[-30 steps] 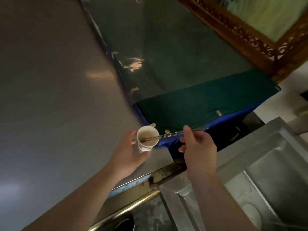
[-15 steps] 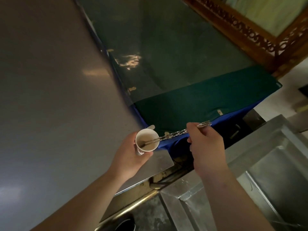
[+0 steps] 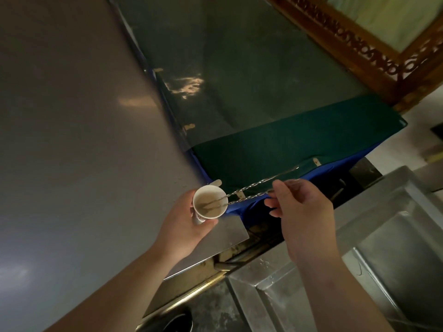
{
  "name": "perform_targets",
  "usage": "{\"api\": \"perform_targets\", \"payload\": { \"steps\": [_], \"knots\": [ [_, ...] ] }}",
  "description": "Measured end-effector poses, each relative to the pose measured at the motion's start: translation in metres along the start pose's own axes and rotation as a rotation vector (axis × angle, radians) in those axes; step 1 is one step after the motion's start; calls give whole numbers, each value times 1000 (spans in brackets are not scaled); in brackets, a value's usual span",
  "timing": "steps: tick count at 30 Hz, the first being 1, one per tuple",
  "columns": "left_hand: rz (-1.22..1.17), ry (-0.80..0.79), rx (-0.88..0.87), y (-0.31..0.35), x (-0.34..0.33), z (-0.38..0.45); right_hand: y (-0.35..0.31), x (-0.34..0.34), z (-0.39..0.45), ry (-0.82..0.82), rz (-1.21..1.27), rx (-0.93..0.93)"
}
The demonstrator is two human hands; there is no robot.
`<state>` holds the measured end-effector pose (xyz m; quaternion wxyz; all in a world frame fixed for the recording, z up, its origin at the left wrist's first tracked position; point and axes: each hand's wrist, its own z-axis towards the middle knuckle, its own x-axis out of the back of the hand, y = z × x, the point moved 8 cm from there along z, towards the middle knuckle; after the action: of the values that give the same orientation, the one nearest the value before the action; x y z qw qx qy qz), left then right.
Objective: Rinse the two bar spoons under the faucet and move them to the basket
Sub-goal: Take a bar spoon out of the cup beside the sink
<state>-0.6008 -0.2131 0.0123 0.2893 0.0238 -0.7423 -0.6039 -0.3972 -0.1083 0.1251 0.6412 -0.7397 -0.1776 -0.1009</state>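
Paper cup (image 3: 209, 204), centre of frame: gripped around its wall by the left hand (image 3: 184, 232), apparently to steady it. Two bar spoons (image 3: 249, 191), twisted stems: bowls down in the cup, upper ends pinched by the right hand (image 3: 303, 212), seemingly so both lift out together. Steel sink (image 3: 388, 264), lower right: no faucet or basket visible; rinsing not yet begun.

Twisted shiny metal bar spoons (image 3: 249, 191), white paper cup (image 3: 208, 206), smooth satin steel counter (image 3: 72, 140), matt green cloth (image 3: 287, 149), carved glossy wood frame (image 3: 359, 46), brushed steel sink (image 3: 395, 236).
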Motion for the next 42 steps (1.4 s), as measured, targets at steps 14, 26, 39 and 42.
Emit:
{"api": "perform_targets", "payload": {
  "steps": [14,26,39,42],
  "knots": [
    [-4,-20,19,10,2,-2,16,49,-10,174,184,-64],
    [161,204,-116,67,15,-46,39,123,-35,282,588,-265],
    [118,-217,-433,200,-185,-75,123,312,-91,669,827,-306],
    [106,-335,-494,222,-239,-92,150,357,-113,771,866,-314]
  ]
}}
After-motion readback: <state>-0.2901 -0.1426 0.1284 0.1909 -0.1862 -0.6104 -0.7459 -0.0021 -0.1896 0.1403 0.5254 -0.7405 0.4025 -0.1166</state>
